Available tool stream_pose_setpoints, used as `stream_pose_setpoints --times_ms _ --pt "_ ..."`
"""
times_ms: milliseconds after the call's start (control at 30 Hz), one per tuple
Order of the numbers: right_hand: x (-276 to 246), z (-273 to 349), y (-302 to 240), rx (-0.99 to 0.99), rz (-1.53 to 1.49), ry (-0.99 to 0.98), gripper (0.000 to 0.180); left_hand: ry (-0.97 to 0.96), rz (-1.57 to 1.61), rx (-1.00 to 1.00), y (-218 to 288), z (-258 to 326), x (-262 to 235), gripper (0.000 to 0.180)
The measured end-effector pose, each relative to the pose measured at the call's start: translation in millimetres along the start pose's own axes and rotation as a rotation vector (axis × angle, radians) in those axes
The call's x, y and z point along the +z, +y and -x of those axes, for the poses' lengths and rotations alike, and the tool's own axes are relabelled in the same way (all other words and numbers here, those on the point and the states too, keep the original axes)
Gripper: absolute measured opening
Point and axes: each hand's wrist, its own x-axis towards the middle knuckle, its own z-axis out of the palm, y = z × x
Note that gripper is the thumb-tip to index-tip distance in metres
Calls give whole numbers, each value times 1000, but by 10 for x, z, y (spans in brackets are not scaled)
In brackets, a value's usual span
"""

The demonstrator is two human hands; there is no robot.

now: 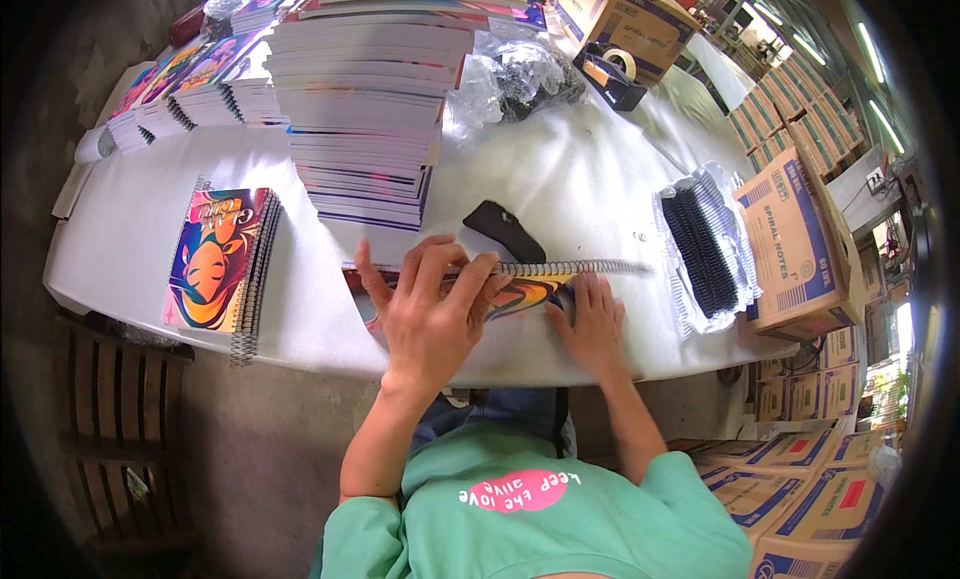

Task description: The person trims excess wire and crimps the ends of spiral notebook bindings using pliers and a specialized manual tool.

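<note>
A notebook [531, 297] with a colourful swirled cover lies at the table's near edge, partly hidden under my hands. A spiral coil [572, 268] runs along its far edge and sticks out past its right end. My left hand [436, 297] bends over the notebook, thumb and forefinger pinched at the coil, little finger spread away. At the notebook's right end rests my right hand [592, 327], its fingers stretched out near the coil. Just beyond the coil lies a flat black object [504, 233], its kind unclear.
A tall stack of unbound books [365, 89] rises ahead. Left lie bound spiral notebooks [222, 264]; more line the far left. On the right, black coils [697, 249] lie in plastic beside a carton [795, 244]. A tape dispenser [612, 77] stands far right on the white table [120, 219].
</note>
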Motion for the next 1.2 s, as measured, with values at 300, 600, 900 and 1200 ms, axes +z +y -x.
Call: stream_pose_setpoints --times_ms 300,600,900,1200 --pt "-124 683 -46 0 73 119 49 -27 -15 -18 88 22 -22 24" --pt "-76 576 28 -200 -407 518 40 7 55 -135 185 -83 -3 21" --pt "-915 455 -714 -335 -284 501 52 36 103 -136 148 -68 24 18" --pt "-875 325 -872 -334 -248 516 51 29 79 -206 225 -78 -13 31"
